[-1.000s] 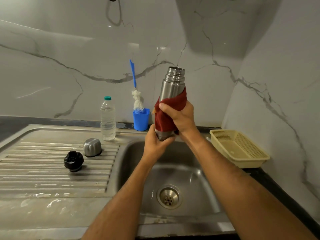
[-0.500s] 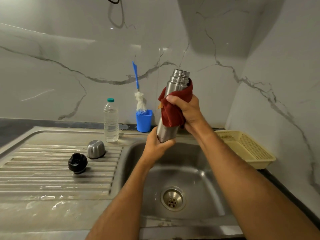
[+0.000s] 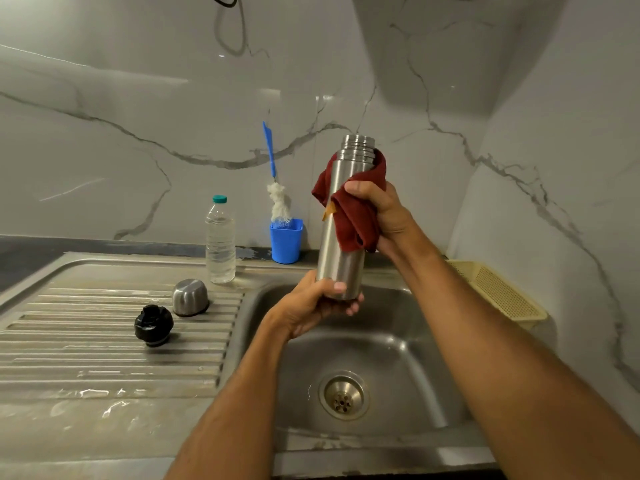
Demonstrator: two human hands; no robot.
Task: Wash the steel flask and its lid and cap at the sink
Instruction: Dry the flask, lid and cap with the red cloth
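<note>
Head view: basket (image 3: pixel 498 292) arm-hidden.

Steel flask (image 3: pixel 341 237) upright, uncapped; lid (image 3: pixel 153 324), cap (image 3: pixel 190 297) on drainboard.

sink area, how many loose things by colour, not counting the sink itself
Steel: 2, flask, cap
Black: 1, lid
Red: 1, cloth
Blue: 2, cup, brush
Clear: 1, water bottle
Yellow: 1, basket
Total: 8
</note>
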